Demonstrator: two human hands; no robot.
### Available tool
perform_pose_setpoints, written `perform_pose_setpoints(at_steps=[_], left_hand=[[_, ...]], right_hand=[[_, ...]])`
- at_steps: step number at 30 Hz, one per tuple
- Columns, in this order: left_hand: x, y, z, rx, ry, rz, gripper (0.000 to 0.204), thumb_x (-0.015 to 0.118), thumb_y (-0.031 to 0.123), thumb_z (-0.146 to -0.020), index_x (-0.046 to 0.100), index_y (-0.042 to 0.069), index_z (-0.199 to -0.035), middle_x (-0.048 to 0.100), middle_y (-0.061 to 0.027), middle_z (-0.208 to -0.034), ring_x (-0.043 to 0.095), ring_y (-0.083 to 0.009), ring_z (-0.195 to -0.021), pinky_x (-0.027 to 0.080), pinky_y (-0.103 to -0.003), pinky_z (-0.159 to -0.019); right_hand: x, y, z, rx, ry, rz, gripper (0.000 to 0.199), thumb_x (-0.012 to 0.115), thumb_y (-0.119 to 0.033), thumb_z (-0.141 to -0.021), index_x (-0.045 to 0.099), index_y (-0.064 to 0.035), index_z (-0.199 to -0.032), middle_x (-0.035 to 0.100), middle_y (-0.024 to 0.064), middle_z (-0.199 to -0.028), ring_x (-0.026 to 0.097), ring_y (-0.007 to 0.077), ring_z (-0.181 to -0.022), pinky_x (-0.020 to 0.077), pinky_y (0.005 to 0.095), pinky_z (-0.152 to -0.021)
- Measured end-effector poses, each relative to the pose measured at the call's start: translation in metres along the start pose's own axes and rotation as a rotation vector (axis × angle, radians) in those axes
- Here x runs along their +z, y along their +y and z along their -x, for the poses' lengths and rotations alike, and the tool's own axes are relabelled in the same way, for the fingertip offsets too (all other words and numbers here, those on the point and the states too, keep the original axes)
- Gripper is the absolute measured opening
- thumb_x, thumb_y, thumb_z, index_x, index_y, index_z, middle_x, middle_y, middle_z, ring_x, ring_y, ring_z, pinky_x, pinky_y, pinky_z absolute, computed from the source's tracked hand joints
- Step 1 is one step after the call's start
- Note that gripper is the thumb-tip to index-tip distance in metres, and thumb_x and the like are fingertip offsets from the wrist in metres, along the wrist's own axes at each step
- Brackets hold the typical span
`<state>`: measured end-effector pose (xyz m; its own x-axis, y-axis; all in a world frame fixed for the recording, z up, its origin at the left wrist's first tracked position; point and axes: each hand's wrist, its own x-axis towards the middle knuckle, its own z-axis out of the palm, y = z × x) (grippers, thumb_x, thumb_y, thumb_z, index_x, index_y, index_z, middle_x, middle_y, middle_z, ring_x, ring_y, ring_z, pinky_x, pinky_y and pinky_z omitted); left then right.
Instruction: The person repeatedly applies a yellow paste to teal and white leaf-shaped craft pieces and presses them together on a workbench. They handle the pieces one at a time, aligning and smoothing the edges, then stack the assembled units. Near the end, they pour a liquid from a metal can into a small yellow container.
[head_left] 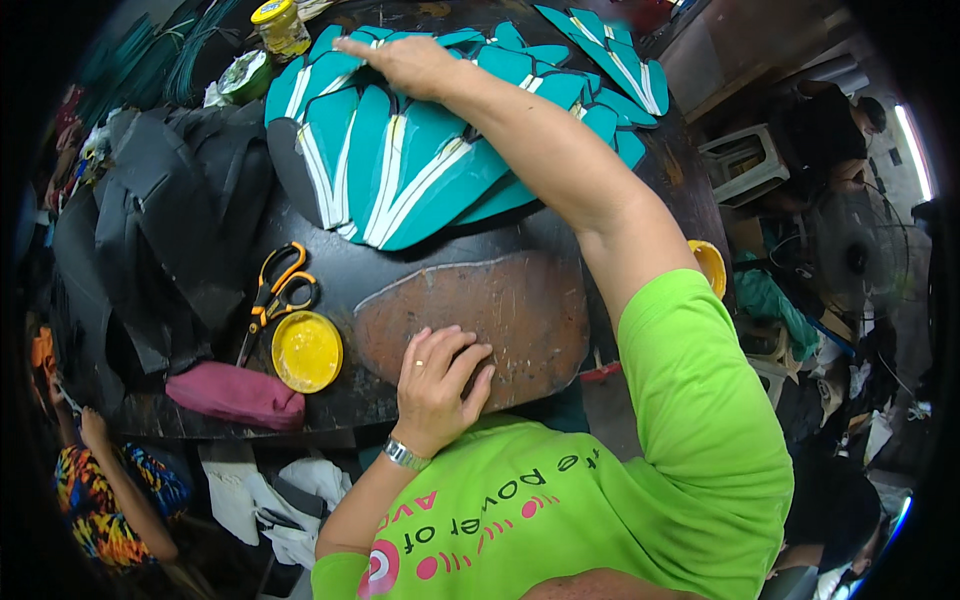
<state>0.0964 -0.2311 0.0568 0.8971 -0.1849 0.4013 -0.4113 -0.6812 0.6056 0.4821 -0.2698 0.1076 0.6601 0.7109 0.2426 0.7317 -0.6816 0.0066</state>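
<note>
Right hand: our right hand (415,62) lies spread flat on the teal pieces (420,165) fanned along the tabletop's far edge.
Left hand: our left hand (437,380), fingers loosely curled, rests at the near edge, holding nothing.
Risk: our pressing could slide the fan apart.
</note>
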Motion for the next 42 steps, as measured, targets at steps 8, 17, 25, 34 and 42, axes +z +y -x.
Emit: perform_pose_setpoints(at_steps=[8, 17, 25, 34, 42], left_hand=[[-0.001, -0.009, 0.004, -0.258, 0.248, 1.108, 0.078, 0.061, 0.048, -0.100, 0.032, 0.001, -0.155, 0.057, -0.0165, -0.137, 0.065, -0.0252, -0.114, 0.053, -0.039, -0.097], [-0.010, -0.026, 0.000, -0.323, 0.114, 0.735, 0.076, 0.067, -0.002, -0.090, 0.027, -0.005, -0.155, 0.050, -0.0185, -0.146, 0.050, -0.0233, -0.132, 0.039, -0.034, -0.111], [-0.054, -0.043, 0.008, -0.275, -0.134, 0.344, 0.075, 0.071, 0.003, -0.085, 0.039, 0.002, -0.153, 0.053, -0.0220, -0.143, 0.055, -0.0288, -0.130, 0.041, -0.035, -0.110], [-0.064, -0.020, 0.006, -0.258, -0.227, 0.026, 0.049, 0.066, 0.012, -0.082, 0.065, 0.006, -0.131, 0.060, -0.0196, -0.128, 0.061, -0.0360, -0.107, 0.050, -0.039, -0.095], [-0.023, -0.035, -0.011, 0.045, -0.094, -0.237, 0.048, 0.059, 0.008, -0.085, 0.065, 0.011, -0.133, 0.056, -0.0186, -0.138, 0.052, -0.0395, -0.123, 0.043, -0.048, -0.105]], right_hand=[[-0.092, -0.079, 0.173, -0.336, 0.528, 0.078, 0.080, 0.059, -0.010, -0.088, 0.029, -0.0240, -0.161, 0.064, 0.0072, -0.085, 0.065, 0.0263, -0.070, 0.0518, 0.0378, -0.062], [-0.106, -0.148, 0.382, -0.061, 0.135, -0.742, 0.076, 0.072, -0.014, -0.084, 0.042, -0.0192, -0.154, 0.067, 0.0182, -0.117, 0.065, 0.0340, -0.112, 0.0531, 0.0422, -0.096], [-0.137, 0.034, 0.449, 0.650, -0.370, 0.516, 0.041, 0.039, -0.056, -0.103, 0.050, -0.0509, -0.141, 0.065, 0.0181, -0.130, 0.052, 0.0425, -0.132, 0.0471, 0.0417, -0.106], [-0.160, 0.017, 0.454, 0.816, 0.215, 0.388, 0.072, 0.047, -0.070, -0.095, 0.073, -0.0050, -0.113, 0.070, 0.0140, -0.118, 0.066, 0.0335, -0.111, 0.0552, 0.0447, -0.084], [-0.183, -0.081, 0.437, 0.781, -0.416, 0.149, 0.057, 0.049, -0.055, -0.101, 0.077, -0.0062, -0.095, 0.071, 0.0180, -0.092, 0.069, 0.0366, -0.089, 0.0538, 0.0460, -0.079]])
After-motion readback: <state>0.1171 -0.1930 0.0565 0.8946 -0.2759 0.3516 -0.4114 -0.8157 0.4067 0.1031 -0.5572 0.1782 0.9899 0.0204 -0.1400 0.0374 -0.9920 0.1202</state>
